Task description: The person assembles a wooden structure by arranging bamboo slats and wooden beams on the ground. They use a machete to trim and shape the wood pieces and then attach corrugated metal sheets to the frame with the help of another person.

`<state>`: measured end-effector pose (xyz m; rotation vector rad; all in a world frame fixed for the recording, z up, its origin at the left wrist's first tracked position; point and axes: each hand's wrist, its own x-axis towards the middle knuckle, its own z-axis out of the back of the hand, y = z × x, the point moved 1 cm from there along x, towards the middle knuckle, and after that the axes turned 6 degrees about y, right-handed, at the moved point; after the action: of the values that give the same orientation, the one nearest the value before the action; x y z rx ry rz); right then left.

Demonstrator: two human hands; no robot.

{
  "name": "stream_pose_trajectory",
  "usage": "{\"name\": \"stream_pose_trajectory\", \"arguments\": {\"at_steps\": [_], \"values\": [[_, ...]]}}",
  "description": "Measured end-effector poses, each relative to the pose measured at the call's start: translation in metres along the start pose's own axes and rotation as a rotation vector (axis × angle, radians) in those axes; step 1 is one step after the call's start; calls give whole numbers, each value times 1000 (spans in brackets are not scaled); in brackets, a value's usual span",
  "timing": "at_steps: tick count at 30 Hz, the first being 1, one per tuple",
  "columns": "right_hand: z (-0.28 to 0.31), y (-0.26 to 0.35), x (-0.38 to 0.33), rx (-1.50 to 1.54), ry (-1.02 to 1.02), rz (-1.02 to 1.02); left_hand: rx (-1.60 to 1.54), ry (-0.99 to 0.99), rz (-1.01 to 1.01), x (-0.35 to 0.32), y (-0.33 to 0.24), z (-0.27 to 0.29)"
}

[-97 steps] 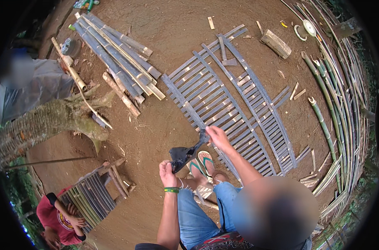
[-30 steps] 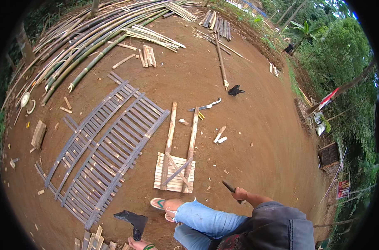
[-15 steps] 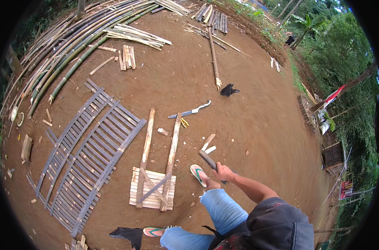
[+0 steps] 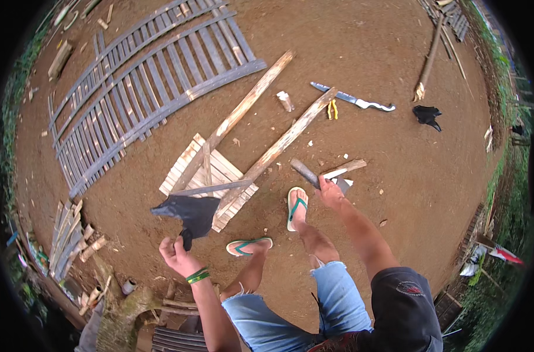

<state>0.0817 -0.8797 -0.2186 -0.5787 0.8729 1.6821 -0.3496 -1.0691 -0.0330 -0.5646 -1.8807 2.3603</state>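
Left hand (image 4: 174,251), lower left of frame, grip closed around a dark flat blade (image 4: 188,212). Right hand (image 4: 331,192), centre right, grip closed around a grey handle (image 4: 305,172) above bare earth (image 4: 396,176), beside a wooden frame (image 4: 220,176).

View: swung from grey slat panel (image 4: 149,88) to wooden ladder-frame (image 4: 220,170), now central | left hand (image 4: 174,251): raised beside frame's near end, dark sheet (image 4: 188,212) against it | right hand (image 4: 331,192): reached right of frame, gripping dark-handled tool (image 4: 307,173) | feet: stepped up to frame's near end
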Motion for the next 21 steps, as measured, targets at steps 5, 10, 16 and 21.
{"name": "stream_pose_trajectory", "arguments": {"at_steps": [5, 10, 16, 21], "values": [[-57, -58, 93, -324, -24, 221, -104, 346, 23, -23, 50, -109], [-77, -94, 159, -564, -124, 363, -236, 671, 19, -28, 106, -187], [12, 87, 145, -111, -413, 872, -220, 588, -97, 14, 234, -213], [31, 151, 192, -389, -362, 1401, -308, 597, -237, 15, 267, -247]]}}
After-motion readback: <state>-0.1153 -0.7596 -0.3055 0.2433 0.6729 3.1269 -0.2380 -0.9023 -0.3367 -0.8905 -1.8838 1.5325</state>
